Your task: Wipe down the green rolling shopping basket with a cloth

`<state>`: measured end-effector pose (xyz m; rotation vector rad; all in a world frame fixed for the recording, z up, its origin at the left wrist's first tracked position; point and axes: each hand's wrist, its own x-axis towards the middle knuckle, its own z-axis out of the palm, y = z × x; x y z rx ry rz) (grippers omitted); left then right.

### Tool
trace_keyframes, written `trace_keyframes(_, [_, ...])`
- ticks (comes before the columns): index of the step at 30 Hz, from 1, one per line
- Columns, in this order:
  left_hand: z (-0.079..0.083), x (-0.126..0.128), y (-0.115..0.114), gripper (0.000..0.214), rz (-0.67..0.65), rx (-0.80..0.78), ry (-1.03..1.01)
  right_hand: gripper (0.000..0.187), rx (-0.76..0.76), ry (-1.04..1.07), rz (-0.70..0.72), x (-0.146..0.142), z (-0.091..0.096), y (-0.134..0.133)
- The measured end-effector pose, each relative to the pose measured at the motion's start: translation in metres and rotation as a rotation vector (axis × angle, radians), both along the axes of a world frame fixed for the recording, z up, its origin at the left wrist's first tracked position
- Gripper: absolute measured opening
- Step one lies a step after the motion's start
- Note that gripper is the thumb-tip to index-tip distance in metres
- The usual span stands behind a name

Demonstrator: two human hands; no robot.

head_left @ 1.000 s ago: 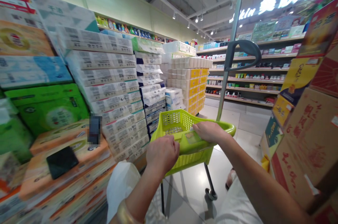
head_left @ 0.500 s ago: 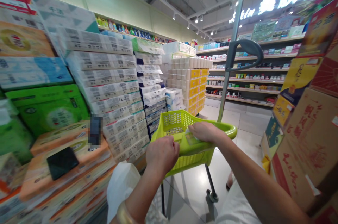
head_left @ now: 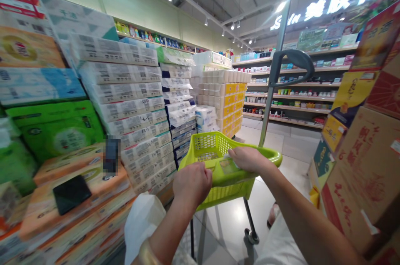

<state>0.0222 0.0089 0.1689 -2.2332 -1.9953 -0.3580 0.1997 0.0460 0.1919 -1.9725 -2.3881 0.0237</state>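
Little has shifted since half a second ago: the right hand (head_left: pixel 248 158) sits slightly farther toward three o'clock on the handle (head_left: pixel 223 178), baring more of its label (head_left: pixel 228 166). Both hands grip this bar, the left hand (head_left: pixel 192 183) at six o'clock from the view's centre, the right between four and five. Near five o'clock stands the green cart (head_left: pixel 229 192). Its plastic looks stiff and fairly light, likely rolling easily; a two-handed hold, spread across the bar, should steer best.
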Motion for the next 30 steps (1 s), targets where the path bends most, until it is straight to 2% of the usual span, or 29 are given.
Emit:
trace_keyframes(2, [-0.001, 0.002, 0.001, 0.038, 0.006, 0.006, -0.002, 0.049, -0.003, -0.017, -0.007, 0.0, 0.001, -0.001])
trace_keyframes(6, [0.0, 0.003, 0.001, 0.038, 0.001, 0.003, 0.004, 0.044, 0.103, -0.027, 0.175, -0.029, -0.001, -0.009])
trace_keyframes(9, [0.003, 0.0, 0.001, 0.039, 0.002, -0.022, 0.014, 0.044, 0.111, -0.013, 0.207, -0.036, -0.002, -0.01])
trace_keyframes(14, [0.006, -0.003, 0.002, 0.037, 0.024, -0.041, 0.001, 0.044, 0.041, -0.061, 0.076, -0.002, 0.0, -0.004])
trace_keyframes(17, [0.004, -0.002, 0.002, 0.037, 0.028, -0.027, -0.002, 0.046, 0.043, -0.062, 0.012, -0.002, 0.0, -0.006])
trace_keyframes(19, [0.004, -0.001, 0.002, 0.038, 0.025, -0.024, -0.001, 0.041, 0.095, -0.053, 0.07, -0.017, -0.001, -0.01])
trace_keyframes(22, [0.004, -0.001, 0.003, 0.042, 0.0, -0.031, 0.0, 0.035, 0.155, -0.049, 0.243, -0.044, -0.001, -0.016])
trace_keyframes(24, [0.004, -0.003, 0.003, 0.044, -0.013, -0.035, 0.009, 0.038, 0.144, -0.029, 0.275, -0.051, -0.001, -0.017])
trace_keyframes(26, [0.004, -0.004, 0.004, 0.042, -0.009, -0.036, 0.019, 0.043, 0.126, -0.002, 0.234, -0.045, 0.0, -0.015])
trace_keyframes(30, [0.003, -0.005, 0.004, 0.038, 0.01, -0.014, 0.012, 0.043, 0.07, -0.012, 0.107, -0.014, 0.002, -0.008])
